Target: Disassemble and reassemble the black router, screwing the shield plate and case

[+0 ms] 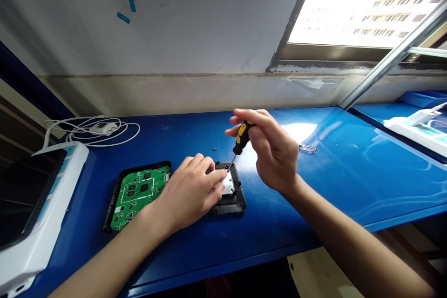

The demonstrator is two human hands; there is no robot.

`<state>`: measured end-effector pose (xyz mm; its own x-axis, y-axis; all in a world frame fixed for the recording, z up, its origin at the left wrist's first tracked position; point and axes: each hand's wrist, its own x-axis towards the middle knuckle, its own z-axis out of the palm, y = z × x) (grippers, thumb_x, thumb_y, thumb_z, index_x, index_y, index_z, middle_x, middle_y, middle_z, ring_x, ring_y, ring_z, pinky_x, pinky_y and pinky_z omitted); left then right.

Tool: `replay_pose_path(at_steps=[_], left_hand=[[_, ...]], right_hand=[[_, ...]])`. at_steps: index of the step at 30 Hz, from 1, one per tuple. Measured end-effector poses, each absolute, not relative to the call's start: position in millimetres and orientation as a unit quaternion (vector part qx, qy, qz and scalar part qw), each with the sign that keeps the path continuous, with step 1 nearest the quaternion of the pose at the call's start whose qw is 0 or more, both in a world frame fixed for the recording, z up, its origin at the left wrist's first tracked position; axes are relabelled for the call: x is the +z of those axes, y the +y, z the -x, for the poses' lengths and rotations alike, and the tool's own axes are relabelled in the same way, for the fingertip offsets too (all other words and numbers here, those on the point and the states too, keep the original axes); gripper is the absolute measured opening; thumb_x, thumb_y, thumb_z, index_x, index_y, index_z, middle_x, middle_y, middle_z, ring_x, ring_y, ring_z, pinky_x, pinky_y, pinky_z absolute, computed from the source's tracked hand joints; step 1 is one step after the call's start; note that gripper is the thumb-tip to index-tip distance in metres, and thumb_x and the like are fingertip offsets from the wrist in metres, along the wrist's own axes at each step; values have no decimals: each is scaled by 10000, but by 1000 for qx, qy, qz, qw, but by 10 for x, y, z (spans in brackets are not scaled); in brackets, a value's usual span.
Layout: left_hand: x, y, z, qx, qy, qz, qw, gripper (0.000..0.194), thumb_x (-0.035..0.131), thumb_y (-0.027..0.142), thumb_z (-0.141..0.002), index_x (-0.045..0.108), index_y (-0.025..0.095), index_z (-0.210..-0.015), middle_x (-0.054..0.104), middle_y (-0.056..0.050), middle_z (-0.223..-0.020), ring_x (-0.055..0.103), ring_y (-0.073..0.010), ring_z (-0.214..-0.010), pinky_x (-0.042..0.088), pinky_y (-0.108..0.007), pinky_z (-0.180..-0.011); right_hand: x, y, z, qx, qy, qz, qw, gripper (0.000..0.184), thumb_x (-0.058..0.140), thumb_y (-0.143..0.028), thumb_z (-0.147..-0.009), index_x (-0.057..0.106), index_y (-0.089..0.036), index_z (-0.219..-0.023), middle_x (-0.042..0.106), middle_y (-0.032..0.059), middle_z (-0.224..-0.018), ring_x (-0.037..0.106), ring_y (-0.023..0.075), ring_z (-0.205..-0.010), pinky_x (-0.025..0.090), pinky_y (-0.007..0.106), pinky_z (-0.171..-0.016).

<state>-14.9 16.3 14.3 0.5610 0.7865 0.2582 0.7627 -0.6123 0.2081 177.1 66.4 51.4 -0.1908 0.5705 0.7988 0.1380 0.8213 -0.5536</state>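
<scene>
My right hand (274,149) is closed around the handle of a small black and yellow screwdriver (241,138). The screwdriver leans, its tip meeting a corner of a silver metal plate (228,185). That plate lies inside a black plastic cover (233,206) on the blue bench. With thumb and fingers, my left hand (192,188) grips and presses the plate from the left, hiding part of plate and cover. Just left of that hand, a green circuit board (141,191) sits in a black casing (111,209), partly covered by my wrist. Several tiny screws (214,149) lie behind the cover.
A white power strip (59,214) with a dark phone-like slab (30,191) on it stands at the left. Behind it are a coiled white cable (131,138) and adapter (104,128). Small clear-handled tools (308,149) lie right of my hand. Another power strip (415,125) is far right.
</scene>
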Motion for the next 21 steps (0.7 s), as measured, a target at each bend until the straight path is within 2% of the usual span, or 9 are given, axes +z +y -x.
replay_pose_path(at_steps=[2,4,7,10,11,13,16,18,21], left_hand=[[137,168,151,163,442,-881,39,235,546,286,-1021,703,260,-1193,614,-51,-1006,511,-238,-911,431,-406,-798],[136,171,150,163,442,-881,42,241,546,289,-1021,703,260,-1201,614,-53,-1013,514,-238,-915,433,-407,-797],[145,167,148,160,443,-881,47,241,549,288,-1020,706,255,-1199,617,-54,-1013,516,-237,-912,437,-406,-795],[146,156,150,163,443,-880,47,235,556,283,-1017,707,256,-1196,622,-54,-1016,519,-237,-919,443,-406,-808],[143,154,151,166,442,-880,47,235,557,281,-1017,707,256,-1197,624,-54,-1020,520,-237,-921,443,-405,-810],[134,153,154,172,441,-880,47,238,556,283,-1019,705,259,-1204,626,-54,-1028,522,-237,-923,444,-402,-811],[122,159,158,172,441,-879,47,243,560,284,-1016,706,261,-1208,628,-55,-1028,526,-237,-919,444,-400,-809],[120,162,161,171,442,-879,47,246,566,281,-1011,708,261,-1211,630,-56,-1031,529,-239,-919,444,-400,-808],[126,163,163,170,442,-880,48,252,567,283,-1011,709,256,-1218,631,-58,-1041,529,-241,-923,443,-400,-806]], right_hand=[[529,649,-1780,204,-761,231,571,334,494,-254,-1057,651,-292,-1349,739,51,-1178,763,162,-913,673,336,-779],[553,650,-1780,198,-765,228,569,351,592,-215,-1009,665,-301,-1342,767,28,-1126,763,153,-852,681,330,-766],[581,685,-1766,159,-763,240,579,356,772,-234,-890,740,-318,-1235,748,0,-956,720,148,-735,668,320,-670],[584,733,-1748,91,-753,262,596,300,886,-338,-767,802,-334,-1056,646,-12,-800,633,148,-675,622,320,-607],[582,741,-1745,74,-749,267,602,249,881,-366,-770,810,-327,-1005,621,-9,-778,608,145,-667,611,319,-605],[577,738,-1750,73,-749,265,603,153,773,-384,-887,807,-304,-1012,628,10,-816,613,142,-689,611,318,-636],[581,690,-1784,145,-771,234,574,285,530,-282,-1045,724,-282,-1254,710,52,-1057,707,144,-828,635,313,-726],[598,654,-1809,187,-786,213,549,352,532,-213,-1038,658,-290,-1356,733,47,-1162,736,144,-886,649,308,-756],[646,635,-1810,181,-798,204,537,364,683,-193,-956,699,-300,-1304,755,11,-1036,725,140,-826,648,306,-737]])
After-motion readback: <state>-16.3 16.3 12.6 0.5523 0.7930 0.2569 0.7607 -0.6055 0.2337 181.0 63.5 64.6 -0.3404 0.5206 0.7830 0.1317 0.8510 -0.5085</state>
